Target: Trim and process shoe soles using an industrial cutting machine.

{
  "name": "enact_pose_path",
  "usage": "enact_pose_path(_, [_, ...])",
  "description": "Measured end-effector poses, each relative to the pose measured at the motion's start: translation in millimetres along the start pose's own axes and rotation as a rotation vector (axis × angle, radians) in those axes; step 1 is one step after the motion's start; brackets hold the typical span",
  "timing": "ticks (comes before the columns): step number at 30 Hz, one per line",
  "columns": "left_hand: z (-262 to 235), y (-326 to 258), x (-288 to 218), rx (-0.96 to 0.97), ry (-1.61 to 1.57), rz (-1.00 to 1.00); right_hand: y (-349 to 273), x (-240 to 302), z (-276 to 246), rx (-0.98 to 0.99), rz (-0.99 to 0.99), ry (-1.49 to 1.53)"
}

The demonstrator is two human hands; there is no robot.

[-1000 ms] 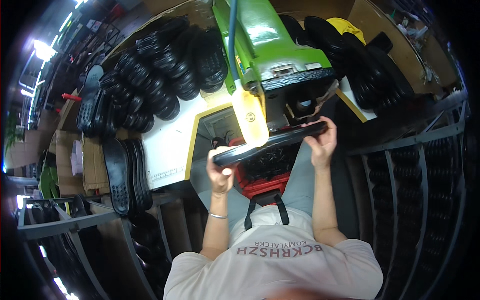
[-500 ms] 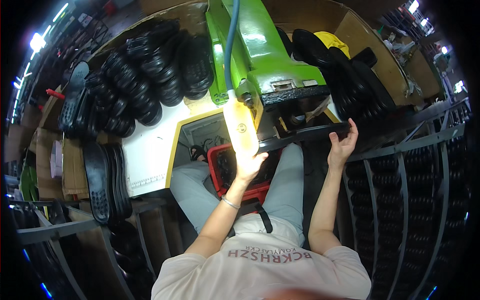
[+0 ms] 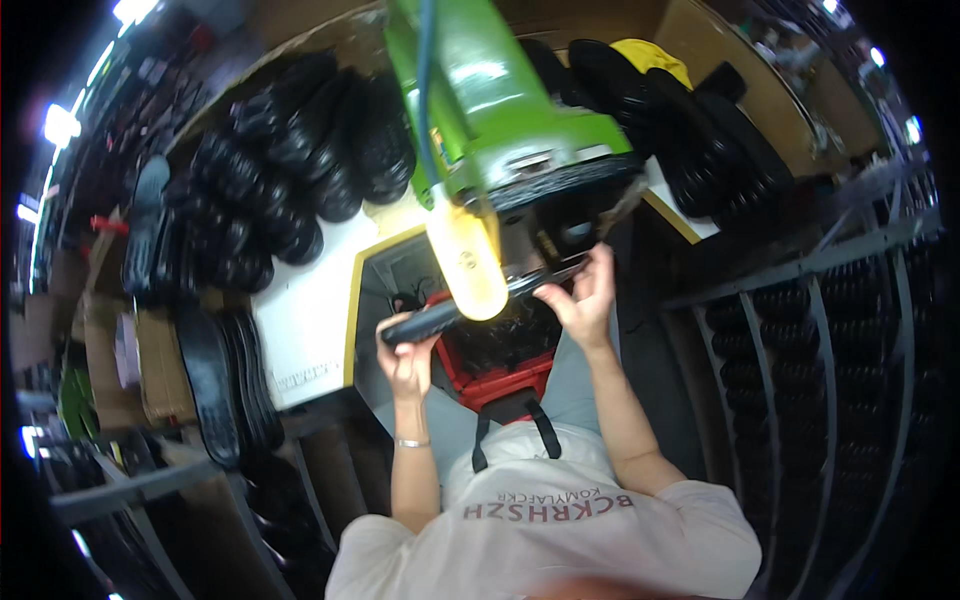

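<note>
A long black shoe sole (image 3: 424,323) slants under the head of a green machine (image 3: 545,140). My left hand (image 3: 408,362) grips its left end, thumb and fingers pressed on its edge. The right end lies in my right hand (image 3: 588,302), whose thumb and fingers close on it just below the dark machine head. A yellow guard (image 3: 468,262) hangs in front of the sole and hides part of its middle. The point where the sole meets the machine is in shadow and cannot be made out.
Stacked black soles (image 3: 270,190) fill the left of the white table (image 3: 305,340), and more soles (image 3: 690,140) lie at the right near a yellow cloth (image 3: 652,60). A red crate (image 3: 505,378) with dark scraps stands between my legs. Metal racks (image 3: 820,320) flank me.
The sole has shifted left and now tilts, its left end lower. My left hand has moved left from behind the guard to that end; my right hand has come inward toward the machine.
</note>
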State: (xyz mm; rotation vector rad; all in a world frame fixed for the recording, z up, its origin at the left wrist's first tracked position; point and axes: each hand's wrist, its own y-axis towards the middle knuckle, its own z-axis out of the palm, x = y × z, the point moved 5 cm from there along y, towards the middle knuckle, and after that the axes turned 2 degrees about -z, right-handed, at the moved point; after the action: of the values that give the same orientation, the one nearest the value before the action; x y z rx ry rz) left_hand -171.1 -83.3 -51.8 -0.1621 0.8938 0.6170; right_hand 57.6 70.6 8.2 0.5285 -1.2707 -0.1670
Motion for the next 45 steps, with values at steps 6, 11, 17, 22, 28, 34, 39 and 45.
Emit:
enact_pose_path(6, [56,-40,-44,0.285,0.634,0.410,-38,-24,-6,-0.135,0.345,0.340])
enact_pose_path(11, [190,-83,-14,0.703,0.904,0.809,-43,14,-50,-0.109,0.283,0.376])
enact_pose_path(17, [295,-19,22,0.526,1.000,1.207,-47,21,-116,-0.276,0.278,0.370])
enact_pose_path(22, [329,121,37,0.158,0.938,1.066,-63,15,-151,-0.318,0.383,0.339])
enact_pose_path(28, [303,215,84,0.162,1.084,0.745,-93,-2,-205,-0.431,0.463,0.305])
enact_pose_path(34, [291,174,101,0.033,0.925,0.708,-110,-9,-252,-0.499,0.507,0.268])
enact_pose_path(39, [279,106,112,-0.032,0.935,0.794,-112,-5,-283,-0.503,0.505,0.205])
enact_pose_path(45, [298,68,178,0.359,0.789,0.129,-98,3,-310,-0.516,0.459,0.097])
